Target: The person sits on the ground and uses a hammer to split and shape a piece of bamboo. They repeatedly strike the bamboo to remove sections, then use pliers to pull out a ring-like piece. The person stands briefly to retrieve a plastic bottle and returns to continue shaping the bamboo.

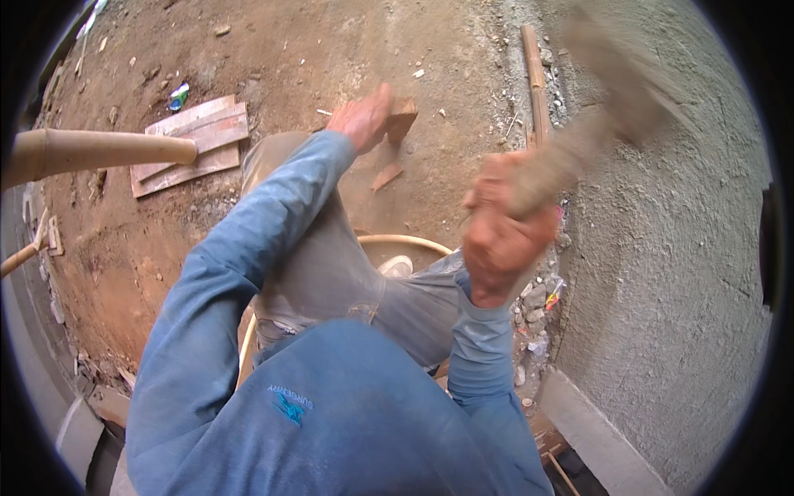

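- Wood first: a small brown block (403, 118) stands on the bare dirt ground (273, 58) at about 12 o'clock from the picture's middle.
- Left hand (361, 118) reaches out at the end of a blue sleeve and rests against the block's left side; the fingers are loosely curled around its edge, touching it. How firmly they grip cannot be told.
- A thin wood chip (385, 176) lies on the dirt just below the block, at 6 o'clock from it, apart from the hand.
- Right hand (499, 240) sits at 3 o'clock from the middle, raised, fingers wrapped fully around the handle of a hammer (595, 116).
- The hammer runs up toward 1 o'clock from the fist; it is blurred, and its head shows only as a grey smear in front of the rough grey wall (686, 273).
- Grey trousers cover the bent knees between the two arms, and a tan hoop (405, 240) curves behind them.
- Flat boards (194, 145) lie stacked on the dirt at 10 o'clock, well apart from the block.
- A thick bamboo pole (99, 151) comes in from the left edge at 9 o'clock, its end over the boards.
- A thin bamboo stick (536, 78) lies along the foot of the wall at 1 o'clock, near stones and scraps.
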Demonstrator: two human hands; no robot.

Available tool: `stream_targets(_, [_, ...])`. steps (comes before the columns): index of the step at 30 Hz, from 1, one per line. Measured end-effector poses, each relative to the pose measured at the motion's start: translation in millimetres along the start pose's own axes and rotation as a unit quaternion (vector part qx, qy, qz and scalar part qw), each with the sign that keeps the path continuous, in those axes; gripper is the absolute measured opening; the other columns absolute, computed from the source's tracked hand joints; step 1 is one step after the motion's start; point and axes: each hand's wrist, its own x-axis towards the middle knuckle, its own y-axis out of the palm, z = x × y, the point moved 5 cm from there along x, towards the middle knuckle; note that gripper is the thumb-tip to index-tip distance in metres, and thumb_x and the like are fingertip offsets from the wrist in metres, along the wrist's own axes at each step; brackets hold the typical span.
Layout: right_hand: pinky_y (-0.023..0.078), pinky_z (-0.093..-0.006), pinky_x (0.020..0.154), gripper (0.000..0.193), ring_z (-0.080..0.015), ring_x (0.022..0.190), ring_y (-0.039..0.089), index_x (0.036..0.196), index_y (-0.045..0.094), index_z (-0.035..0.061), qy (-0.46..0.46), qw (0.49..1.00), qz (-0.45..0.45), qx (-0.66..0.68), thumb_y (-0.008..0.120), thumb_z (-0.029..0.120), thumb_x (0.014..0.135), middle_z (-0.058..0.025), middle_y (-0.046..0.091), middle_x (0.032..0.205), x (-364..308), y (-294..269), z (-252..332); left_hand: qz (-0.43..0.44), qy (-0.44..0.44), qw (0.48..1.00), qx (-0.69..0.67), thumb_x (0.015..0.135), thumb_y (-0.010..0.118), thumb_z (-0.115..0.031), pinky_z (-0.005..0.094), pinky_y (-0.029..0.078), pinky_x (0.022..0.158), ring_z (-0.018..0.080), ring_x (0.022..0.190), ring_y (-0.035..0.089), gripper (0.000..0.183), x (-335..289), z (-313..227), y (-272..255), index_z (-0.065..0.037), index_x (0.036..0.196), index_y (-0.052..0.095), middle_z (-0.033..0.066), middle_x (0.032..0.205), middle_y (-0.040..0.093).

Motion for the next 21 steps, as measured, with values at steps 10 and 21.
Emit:
stream_targets(10, [0.051, -0.0504, 0.07, 0.033, -0.0445, 0.075, 0.066, 0.112, 0.06, -0.0083, 0.138, 0.96, 0.192, -0.149, 0.07, 0.018, 0.095, -0.028, 0.066, 0.084, -46, 47, -163, -0.039, 0.05, 0.998, -0.016, 0.097, 0.063, -0.02, 0.0577, 0.053, 0.08, 0.05, 0.098, 0.066, 0.046, 1, 14, 30, -0.003, 0.134, 0.043, 0.0285, 0.109, 0.068])
stream_targets(21, [0.035, -0.0276, 0.047, 0.02, -0.0077, 0.053, 0.042, 0.098, 0.054, 0.0096, 0.431, 0.826, 0.238, 0.273, 0.072, 0.011, 0.092, 0.0041, 0.045, 0.069, -44, 22, -163, 0.033, 0.012, 0.999, -0.027, 0.098, 0.059, -0.017, 0.0577, 0.051, 0.08, 0.0504, 0.098, 0.066, 0.028, 12, -20, 9, -0.006, 0.119, 0.044, 0.0271, 0.106, 0.069])
